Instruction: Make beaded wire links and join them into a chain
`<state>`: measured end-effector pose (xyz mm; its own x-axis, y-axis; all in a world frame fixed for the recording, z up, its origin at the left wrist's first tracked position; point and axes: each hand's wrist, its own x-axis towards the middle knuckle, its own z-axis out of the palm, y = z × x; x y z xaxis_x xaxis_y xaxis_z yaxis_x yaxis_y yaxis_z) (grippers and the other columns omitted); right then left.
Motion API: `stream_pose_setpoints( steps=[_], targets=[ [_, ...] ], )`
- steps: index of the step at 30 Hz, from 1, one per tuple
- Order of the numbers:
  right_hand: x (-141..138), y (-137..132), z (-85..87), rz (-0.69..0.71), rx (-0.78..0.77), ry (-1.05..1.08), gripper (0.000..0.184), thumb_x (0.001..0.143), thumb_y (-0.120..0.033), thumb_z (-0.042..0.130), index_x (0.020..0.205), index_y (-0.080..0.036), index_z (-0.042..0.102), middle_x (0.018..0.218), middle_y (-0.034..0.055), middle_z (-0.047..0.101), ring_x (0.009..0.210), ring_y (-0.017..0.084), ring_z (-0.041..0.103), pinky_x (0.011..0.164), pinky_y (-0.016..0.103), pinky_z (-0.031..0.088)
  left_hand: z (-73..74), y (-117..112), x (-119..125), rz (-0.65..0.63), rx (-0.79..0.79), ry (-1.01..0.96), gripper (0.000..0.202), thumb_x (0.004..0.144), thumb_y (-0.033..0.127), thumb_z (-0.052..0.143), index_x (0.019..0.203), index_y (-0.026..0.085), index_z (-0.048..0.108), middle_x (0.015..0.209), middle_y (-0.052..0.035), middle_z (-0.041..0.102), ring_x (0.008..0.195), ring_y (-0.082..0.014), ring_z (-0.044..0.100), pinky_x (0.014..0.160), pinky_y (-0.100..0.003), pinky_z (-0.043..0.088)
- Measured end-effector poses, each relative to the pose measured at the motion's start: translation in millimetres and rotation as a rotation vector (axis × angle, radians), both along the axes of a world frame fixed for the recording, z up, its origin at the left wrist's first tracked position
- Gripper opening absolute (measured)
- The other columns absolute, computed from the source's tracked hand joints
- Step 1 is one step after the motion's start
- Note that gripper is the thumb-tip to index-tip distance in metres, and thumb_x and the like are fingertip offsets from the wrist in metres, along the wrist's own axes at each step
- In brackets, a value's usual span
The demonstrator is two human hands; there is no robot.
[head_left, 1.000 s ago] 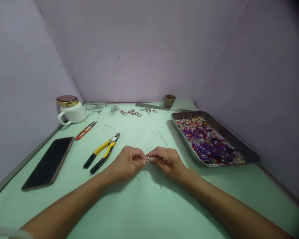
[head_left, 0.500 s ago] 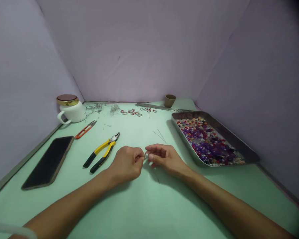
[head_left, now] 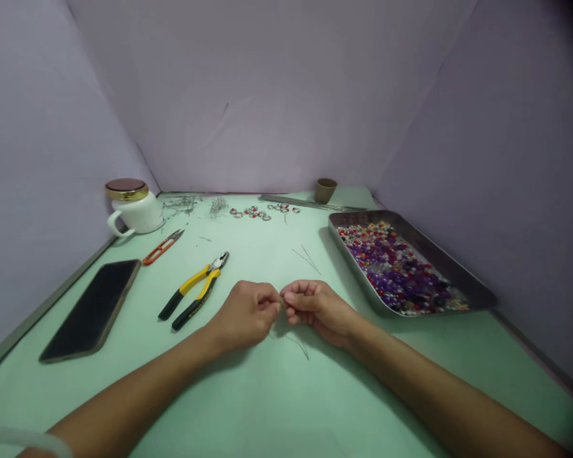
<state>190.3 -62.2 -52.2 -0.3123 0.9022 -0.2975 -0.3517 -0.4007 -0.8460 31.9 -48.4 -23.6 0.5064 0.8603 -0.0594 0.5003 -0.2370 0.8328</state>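
Over the middle of the mat, my left hand (head_left: 248, 315) and my right hand (head_left: 319, 310) meet fingertip to fingertip. Both are closed in a pinch on a small piece of beaded wire, mostly hidden by the fingers. Thin wire ends (head_left: 300, 345) hang below my right hand. Just beyond the hands lie a few loose straight wires (head_left: 308, 259). To the left of my left hand rest pliers (head_left: 194, 289) with yellow and black handles, jaws pointing away. A metal tray (head_left: 363, 284) of mixed purple, red and white beads (head_left: 394, 270) stands at the right.
Phone (head_left: 93, 310), orange thread snips (head_left: 163, 247) and a lidded white mug (head_left: 141, 213) line the left side. Along the back are wire scraps (head_left: 184, 204), red-and-clear beaded pieces (head_left: 251, 213), a bundle of long wires (head_left: 305, 203) and a small brown cup (head_left: 325, 190). Pale walls enclose the mat.
My right fingers have closed in against my left fingertips, covering the pearly bead that showed between the hands. The hanging wire ends have shifted slightly.
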Motion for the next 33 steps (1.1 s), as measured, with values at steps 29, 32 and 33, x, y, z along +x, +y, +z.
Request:
stream_pose_setpoints(
  steps=[29,32,33],
  targets=[
    [-6,-5,1.4,-0.096,0.140,-0.153,0.020,0.060,-0.029,0.069,0.066,-0.014,0.059,0.055,-0.0008,0.057,0.044,0.007,0.049,0.037,0.017,0.039,-2.2,4,2,0.162,-0.256,-0.227,0.012,0.063,0.023,0.055,0.058,0.011,0.057,0.047,0.0041,0.046,0.044,-0.0059,0.035,0.043,-0.020,0.027],
    [-6,-6,1.5,-0.101,0.178,-0.156,0.017,0.061,-0.028,0.069,0.067,-0.014,0.061,0.056,-0.0017,0.056,0.049,0.008,0.050,0.044,0.019,0.041,-0.9,2,3,0.137,-0.211,-0.216,0.014,0.064,0.024,0.053,0.058,0.011,0.056,0.046,0.0046,0.043,0.043,-0.0054,0.032,0.041,-0.019,0.025],
    [-7,-5,1.5,-0.109,0.189,-0.174,0.017,0.061,-0.029,0.069,0.067,-0.014,0.062,0.055,-0.0020,0.056,0.049,0.007,0.050,0.046,0.019,0.041,-0.7,1,3,0.127,-0.201,-0.214,0.015,0.065,0.024,0.053,0.058,0.011,0.057,0.046,0.0045,0.043,0.043,-0.0054,0.032,0.041,-0.019,0.024]
  ],
)
